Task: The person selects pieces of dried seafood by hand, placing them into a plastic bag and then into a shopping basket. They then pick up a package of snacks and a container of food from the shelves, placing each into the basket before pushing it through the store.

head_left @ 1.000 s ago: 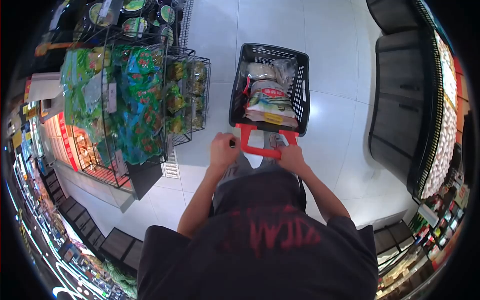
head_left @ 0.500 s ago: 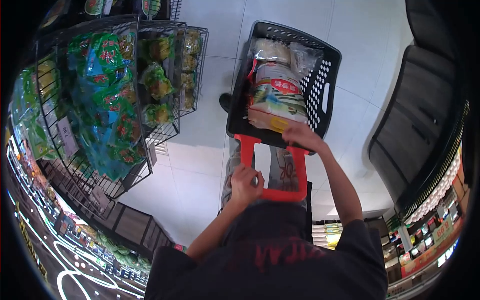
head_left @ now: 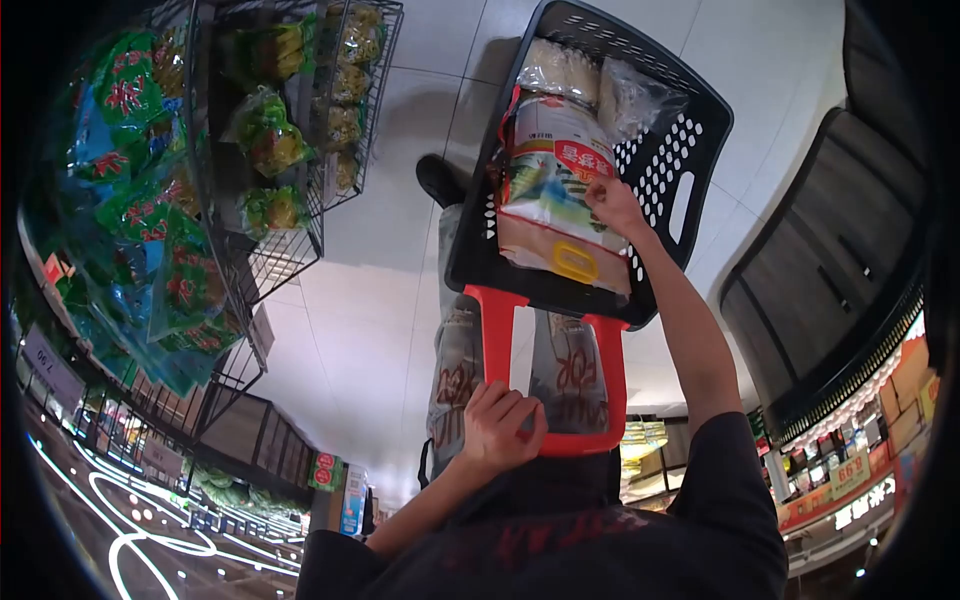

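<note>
A black shopping basket (head_left: 470, 262) with a red handle (head_left: 612, 390) hangs in front of my legs. My left hand (head_left: 500, 425) is wrapped around the left part of that handle. Inside the basket lies a large printed plastic bag (head_left: 545, 200) with a yellow carry grip (head_left: 574, 263) at its near end. Over its right side is my right hand (head_left: 615, 208), fingers curled together against the bag; what they hold, if anything, is hidden. Beyond it lie a clear bag of pale food (head_left: 560, 72) and a crumpled clear plastic bag (head_left: 640, 100).
At the left, a wire rack (head_left: 325, 150) holds green packets (head_left: 130, 95) and bagged yellow-green produce (head_left: 270, 130). A dark display case (head_left: 830, 240) stands at the right. Below the basket, my shoe (head_left: 438, 178) shows on the pale tiled floor (head_left: 350, 330).
My right hand has moved from near the yellow grip up the printed bag's right side. My left hand stays on the handle. The rack has shifted left in view, and my shoe shows more.
</note>
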